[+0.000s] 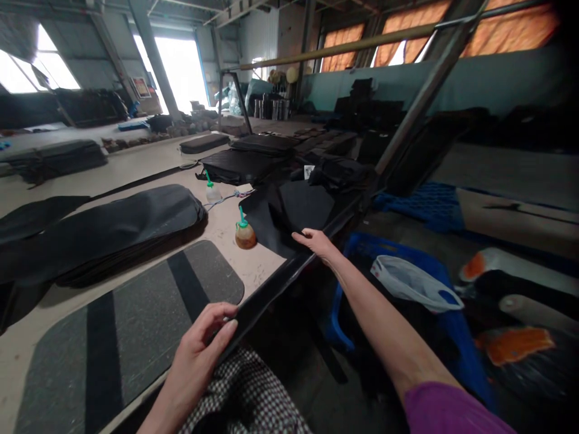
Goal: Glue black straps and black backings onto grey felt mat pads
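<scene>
My left hand (203, 340) is loosely curled at the table's front edge, its thumb and fingertips apart and nothing visible between them. Beside it lies a dark grey speckled panel (147, 313) with rounded corners and two black strips across it. Farther right, my right hand (316, 242) reaches over the near edge of smooth black sheets (303, 205), thumb and finger slightly apart; contact is unclear. Left of those sheets stands a squeeze bottle (245, 235) with a green nozzle and brown liquid. A paler bottle (212, 191) is behind it.
Stacked black pieces (149, 211) cover the table's left side, with more black stacks (244, 163) at the back. A slanted metal post (425, 90) rises at the right. Below it are a blue crate (389, 244) and a white plastic bag (411, 283).
</scene>
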Demonstrator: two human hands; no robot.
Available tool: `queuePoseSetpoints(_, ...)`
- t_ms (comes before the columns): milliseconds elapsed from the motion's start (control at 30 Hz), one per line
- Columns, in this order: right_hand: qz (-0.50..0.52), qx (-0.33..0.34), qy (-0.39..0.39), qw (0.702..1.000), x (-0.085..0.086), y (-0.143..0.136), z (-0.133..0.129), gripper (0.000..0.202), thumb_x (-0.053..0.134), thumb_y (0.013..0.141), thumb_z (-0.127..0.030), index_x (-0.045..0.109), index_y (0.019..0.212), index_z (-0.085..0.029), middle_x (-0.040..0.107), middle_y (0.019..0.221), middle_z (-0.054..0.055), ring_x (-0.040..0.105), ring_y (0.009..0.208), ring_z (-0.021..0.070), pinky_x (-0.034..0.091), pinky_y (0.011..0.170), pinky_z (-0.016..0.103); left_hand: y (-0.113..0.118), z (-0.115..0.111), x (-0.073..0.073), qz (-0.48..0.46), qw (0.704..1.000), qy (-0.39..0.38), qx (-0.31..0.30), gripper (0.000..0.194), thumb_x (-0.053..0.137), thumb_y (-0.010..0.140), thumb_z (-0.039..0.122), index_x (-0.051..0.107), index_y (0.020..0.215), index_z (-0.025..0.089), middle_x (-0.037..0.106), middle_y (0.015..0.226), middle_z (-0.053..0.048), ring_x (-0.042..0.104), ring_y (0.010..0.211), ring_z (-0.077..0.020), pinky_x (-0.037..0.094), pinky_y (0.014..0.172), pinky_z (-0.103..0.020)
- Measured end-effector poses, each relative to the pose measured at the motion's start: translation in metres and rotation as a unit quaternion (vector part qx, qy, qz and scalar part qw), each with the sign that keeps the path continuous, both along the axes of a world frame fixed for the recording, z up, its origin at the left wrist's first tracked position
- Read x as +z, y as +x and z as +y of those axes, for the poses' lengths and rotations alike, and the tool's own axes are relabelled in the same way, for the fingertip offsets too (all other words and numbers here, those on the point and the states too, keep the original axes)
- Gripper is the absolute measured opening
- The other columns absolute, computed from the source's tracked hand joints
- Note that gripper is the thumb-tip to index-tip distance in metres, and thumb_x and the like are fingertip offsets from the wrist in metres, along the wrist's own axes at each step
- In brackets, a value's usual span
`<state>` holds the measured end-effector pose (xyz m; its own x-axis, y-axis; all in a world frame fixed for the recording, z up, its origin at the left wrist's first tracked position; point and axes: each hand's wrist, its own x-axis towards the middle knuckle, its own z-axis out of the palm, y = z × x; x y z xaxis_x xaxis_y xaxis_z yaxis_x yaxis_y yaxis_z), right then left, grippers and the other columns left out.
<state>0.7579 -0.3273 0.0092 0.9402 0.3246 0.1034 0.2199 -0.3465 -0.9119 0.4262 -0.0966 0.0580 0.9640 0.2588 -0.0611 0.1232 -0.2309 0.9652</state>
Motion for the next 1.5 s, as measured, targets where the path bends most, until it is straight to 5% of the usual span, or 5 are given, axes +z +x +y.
queuePoseSetpoints(267,0.051,0.031,0.054,0.997,0.002,0.009,-0.014,0.071,0.071,0.063,-0.089,0.051,0.059,-0.021,0.041,0.055,-0.005,0.037,0.056,0.0128,0.027,0.056,0.027,0.073,-0.017,-0.006,-0.07,0.985,0.138,-0.08,0.036,0.053,0.102,0.048,0.067,0.123,0.023,0.069,0.124,-0.009,0.067,0.111,-0.0211,0.053,0.102,-0.038)
queuePoseSetpoints(600,0.064,-0.017,0.171,0.983,0.0,0.02,-0.022,0.05,0.086,0.062,-0.066,0.071,0.073,-0.02,0.067,0.084,-0.001,0.06,0.084,0.0191,0.046,0.075,0.027,0.224,-0.06,-0.039,-0.165,0.81,0.537,-0.167,0.068,0.035,0.107,0.055,0.03,0.162,0.014,0.027,0.171,-0.017,0.025,0.158,-0.0313,0.024,0.126,-0.054)
queuePoseSetpoints(1000,-0.078,-0.087,0.387,0.915,0.088,0.061,-0.119,0.068,0.062,0.078,-0.082,0.065,0.108,-0.021,0.071,0.118,0.013,0.064,0.119,0.0324,0.057,0.093,0.051,0.248,-0.064,-0.069,-0.11,0.787,0.584,-0.166,0.073,0.03,0.105,0.064,0.043,0.157,0.014,0.035,0.166,-0.021,0.034,0.154,-0.0339,0.033,0.121,-0.055)
queuePoseSetpoints(1300,-0.226,-0.056,0.362,0.903,0.166,-0.026,-0.148,0.025,0.072,0.095,-0.049,0.068,0.109,-0.028,0.069,0.133,0.002,0.053,0.139,0.027,0.039,0.12,0.049,0.246,-0.073,-0.056,-0.1,0.793,0.585,-0.138,0.066,0.038,0.104,0.061,0.051,0.153,0.018,0.022,0.172,-0.016,0.017,0.16,-0.0342,0.018,0.124,-0.065)
queuePoseSetpoints(1500,-0.215,0.048,0.122,0.968,0.161,-0.098,-0.113,0.023,0.062,0.103,-0.042,0.072,0.104,-0.022,0.055,0.152,0.003,0.05,0.142,0.0279,0.041,0.119,0.043,0.2,-0.095,0.011,-0.125,0.971,0.177,-0.104,0.061,0.047,0.101,0.06,0.058,0.146,0.02,0.035,0.168,-0.016,0.029,0.157,-0.0311,0.023,0.127,-0.053)
